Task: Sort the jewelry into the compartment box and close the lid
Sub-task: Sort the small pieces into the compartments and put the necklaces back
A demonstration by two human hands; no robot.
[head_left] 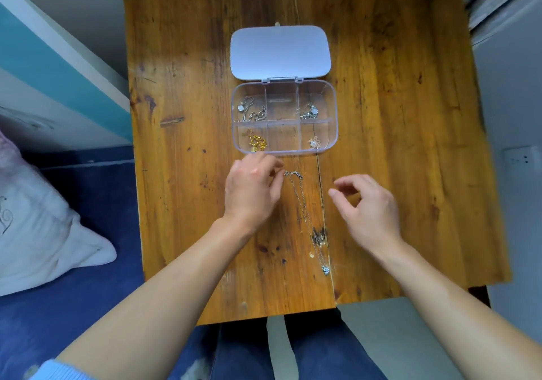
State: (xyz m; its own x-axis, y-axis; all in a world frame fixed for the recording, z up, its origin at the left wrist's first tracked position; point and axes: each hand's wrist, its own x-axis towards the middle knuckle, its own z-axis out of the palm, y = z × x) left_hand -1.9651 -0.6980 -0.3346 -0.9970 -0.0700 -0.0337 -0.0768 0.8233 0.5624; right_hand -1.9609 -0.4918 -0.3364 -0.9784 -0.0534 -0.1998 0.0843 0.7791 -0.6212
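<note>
A clear compartment box [334, 107] lies open in the middle of the wooden table [396, 145], its pale lid [280, 52] folded back flat behind it. Silver pieces [249, 111] fill the back-left cell, a silver piece [309, 112] the back-right, gold jewelry [257, 142] the front-left, a rose-coloured piece [314, 142] the front-right. Both middle cells look bare. A thin silver necklace [305, 212] stretches on the table from its clasp end to a small pendant [325, 270]. My left hand [252, 187] pinches at the clasp end. My right hand [366, 203] hovers open to the right of the chain.
A blue bed cover [73, 306] and a white pillow [38, 233] lie to the left of the table. A white wall with a socket [520, 158] stands on the right. My legs in blue jeans [293, 350] are below the table's near edge.
</note>
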